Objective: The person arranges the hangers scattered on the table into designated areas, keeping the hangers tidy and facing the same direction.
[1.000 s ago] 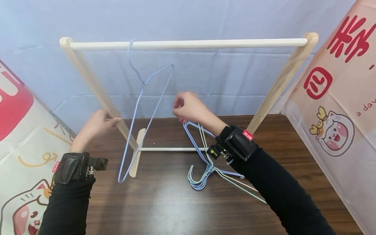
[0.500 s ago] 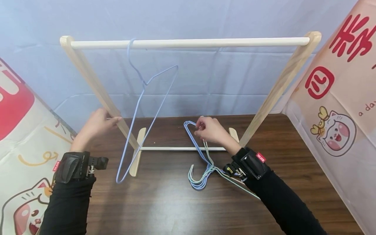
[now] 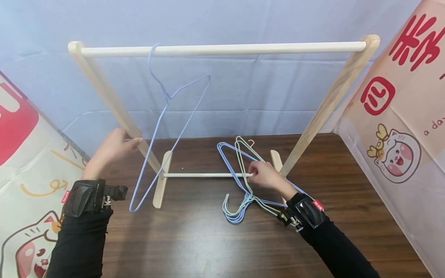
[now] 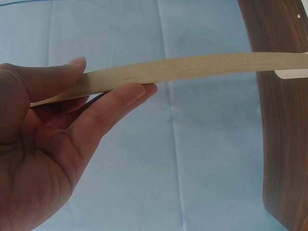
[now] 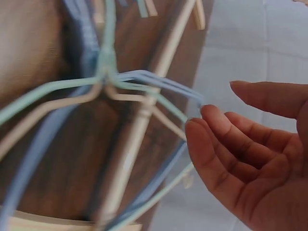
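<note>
My left hand (image 3: pixel 116 148) grips the left wooden post (image 3: pixel 104 90) of a rack, and the left wrist view shows the thumb above the post (image 4: pixel 192 66) and fingers under it. From the rack's top rail (image 3: pixel 243 50) a blue wire hanger (image 3: pixel 167 99) hangs at an angle. My right hand (image 3: pixel 265 175) is over a stack of blue, green and beige hangers (image 3: pixel 248 198) on the table. In the right wrist view its thumb stands apart from loosely bent fingers (image 5: pixel 199 149); the fingertips are at the hangers' shoulder ends, and whether they touch is unclear.
The rack's low white crossbar (image 3: pixel 198 175) runs behind the hanger necks, between wooden feet (image 3: pixel 162 181). A pale blue cloth (image 3: pixel 222 88) covers the back. Printed sheets with cartoon cats flank both sides of the brown table (image 3: pixel 194 243).
My right hand has moved down and rightward from mid-air to the stacked hangers. The hanging blue hanger's lower end has swung left. My left hand keeps its place on the post.
</note>
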Demonstrator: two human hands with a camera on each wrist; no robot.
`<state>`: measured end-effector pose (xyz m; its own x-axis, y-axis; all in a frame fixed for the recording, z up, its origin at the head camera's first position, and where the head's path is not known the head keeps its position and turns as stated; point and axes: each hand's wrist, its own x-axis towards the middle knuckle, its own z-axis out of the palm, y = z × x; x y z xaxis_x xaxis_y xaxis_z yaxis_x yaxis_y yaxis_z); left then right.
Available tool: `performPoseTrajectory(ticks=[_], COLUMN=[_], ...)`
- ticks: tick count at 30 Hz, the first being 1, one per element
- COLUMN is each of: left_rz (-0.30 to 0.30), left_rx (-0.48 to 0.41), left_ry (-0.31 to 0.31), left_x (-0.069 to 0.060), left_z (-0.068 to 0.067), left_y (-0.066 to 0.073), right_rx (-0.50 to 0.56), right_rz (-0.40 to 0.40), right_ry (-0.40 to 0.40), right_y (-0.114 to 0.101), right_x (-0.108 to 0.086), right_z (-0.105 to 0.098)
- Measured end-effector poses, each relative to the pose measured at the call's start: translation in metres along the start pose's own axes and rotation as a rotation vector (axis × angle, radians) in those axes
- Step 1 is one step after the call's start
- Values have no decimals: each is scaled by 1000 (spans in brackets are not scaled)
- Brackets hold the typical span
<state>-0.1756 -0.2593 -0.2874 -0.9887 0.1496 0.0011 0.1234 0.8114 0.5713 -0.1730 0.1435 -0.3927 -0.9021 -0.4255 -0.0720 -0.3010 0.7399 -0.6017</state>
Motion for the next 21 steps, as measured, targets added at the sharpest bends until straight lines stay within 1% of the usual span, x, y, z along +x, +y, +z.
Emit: performPoseTrajectory(ticks=[3,6,11,18,21], left_rz=[0,5,9,15,18], left_rx=[9,10,14,28,30], left_ry=[1,5,9,8,13], left_x=[0,0,0,0,1], left_z=[-1,-1,-1,-1,-1], left_y=[1,1,1,1,0], right_rx=[2,-3,-74,-35,-51], right_rz=[4,31,42,186,176], right_ry=[-40,-74,-71,-160,-170], right_y=[10,19,31,36,36], right_x=[-6,-11,-18,-24,-25], right_z=[8,16,27,39,40])
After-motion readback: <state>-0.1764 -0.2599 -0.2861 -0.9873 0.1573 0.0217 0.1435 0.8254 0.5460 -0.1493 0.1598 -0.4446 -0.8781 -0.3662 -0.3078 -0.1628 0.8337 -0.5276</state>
